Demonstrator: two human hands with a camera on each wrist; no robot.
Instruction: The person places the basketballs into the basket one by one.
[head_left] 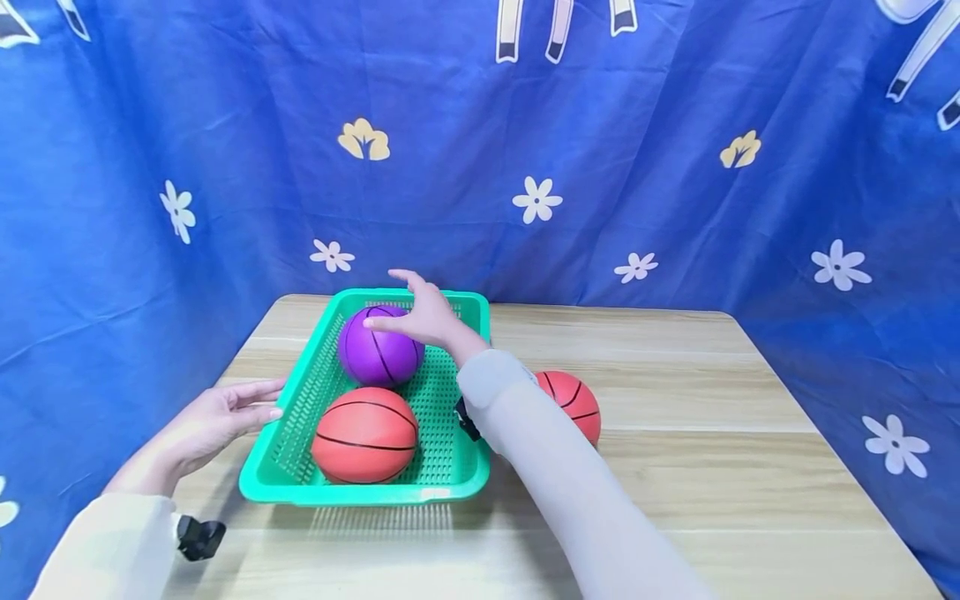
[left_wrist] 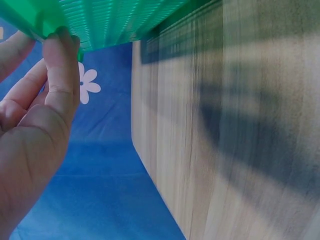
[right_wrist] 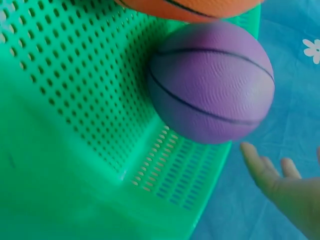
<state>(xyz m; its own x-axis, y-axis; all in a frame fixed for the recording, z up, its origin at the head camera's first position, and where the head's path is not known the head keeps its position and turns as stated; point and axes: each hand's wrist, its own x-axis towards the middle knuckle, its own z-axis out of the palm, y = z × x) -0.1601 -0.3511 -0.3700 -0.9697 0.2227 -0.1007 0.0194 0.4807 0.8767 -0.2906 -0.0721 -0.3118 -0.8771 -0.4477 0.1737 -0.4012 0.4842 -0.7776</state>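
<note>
A green plastic basket [head_left: 461,493] with perforated walls holds a purple ball [head_left: 367,354] towards its back and an orange-red basketball [head_left: 365,435] nearer its front. My left hand [head_left: 213,425] grips the basket's left rim. In the left wrist view its fingertips [left_wrist: 61,42] meet the green edge from below, with the thumb on the other side. Over the back of the basket, my right hand [head_left: 427,317] is spread, thumb and fingers apart with nothing between them. The right wrist view has the fingers [right_wrist: 257,162] just beside the purple ball [right_wrist: 212,85].
Another red basketball [head_left: 573,404] lies on the wooden table [head_left: 690,467] right of the basket, partly hidden by my right forearm. A blue patterned curtain [head_left: 450,167] hangs behind the table and along both sides.
</note>
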